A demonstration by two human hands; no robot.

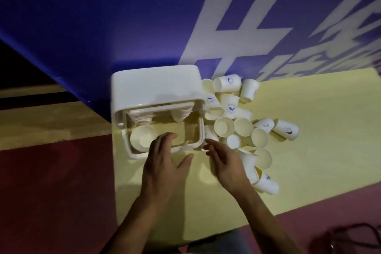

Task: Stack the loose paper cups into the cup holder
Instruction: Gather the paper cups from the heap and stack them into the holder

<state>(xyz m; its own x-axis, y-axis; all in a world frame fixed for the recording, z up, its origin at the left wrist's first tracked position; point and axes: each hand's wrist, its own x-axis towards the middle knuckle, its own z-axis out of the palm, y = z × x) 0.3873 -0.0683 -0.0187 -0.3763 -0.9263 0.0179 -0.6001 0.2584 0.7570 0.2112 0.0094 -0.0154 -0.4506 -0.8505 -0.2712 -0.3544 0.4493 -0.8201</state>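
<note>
The white cup holder point(126, 140) sits at the left end of the pale yellow table point(309, 150), its lid point(154, 86) tipped back toward the blue banner point(103, 16) with big white characters. One paper cup point(143, 137) stands mouth-up in the holder's near left corner, and a nested row of cups point(181, 114) lies on its side under the lid. The loose paper cups point(231, 107) are heaped just to the right of the holder, some upright, some toppled, a few showing small blue prints. The person's hands are apart and neither grips anything. The left hand point(162, 163) is spread flat, fingers reaching over the holder's front rim. The right hand point(226, 165) hovers beside it with loose fingers near the holder's front right corner (too blurred to say whether they touch a cup). Dark red floor point(51, 192) surrounds the table.
</note>
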